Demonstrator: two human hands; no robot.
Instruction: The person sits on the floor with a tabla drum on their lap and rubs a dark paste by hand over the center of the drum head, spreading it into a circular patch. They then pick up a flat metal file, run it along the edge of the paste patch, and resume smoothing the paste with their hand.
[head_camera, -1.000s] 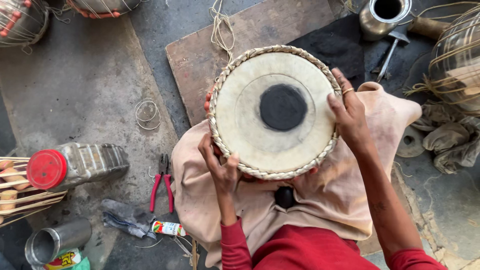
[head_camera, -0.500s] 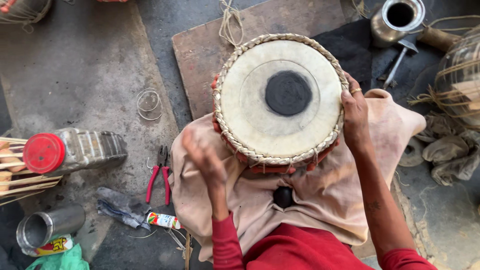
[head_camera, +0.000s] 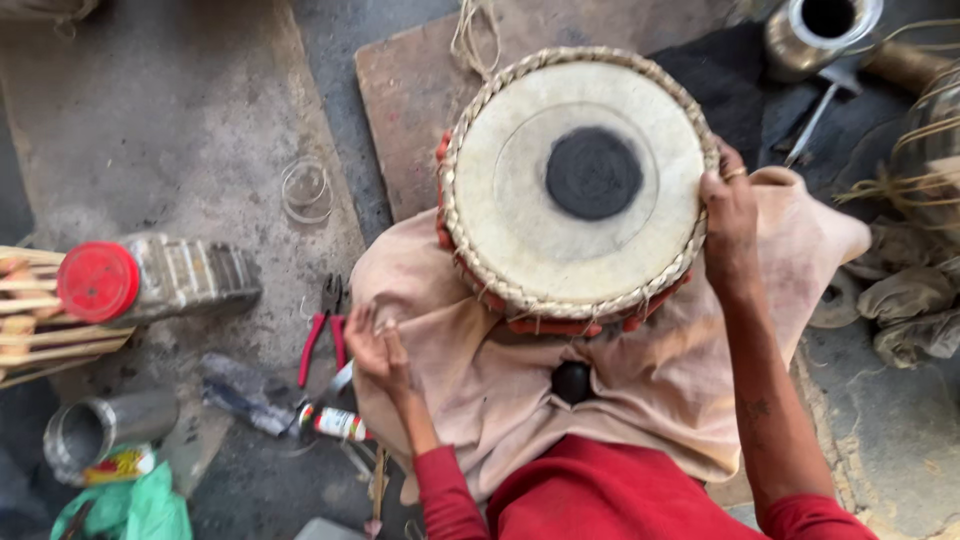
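- Head view looked down at our lap, where a drum with a pale skin and a black centre patch rested on a peach cloth.
- Our right hand gripped the drum's braided rim, fingers curled over its edge.
- Our left hand lay apart from the drum at the cloth's edge, fingers loosely spread, holding nothing.
- Red-handled pliers lay on the floor just beside that hand, a red-capped bottle farther off.
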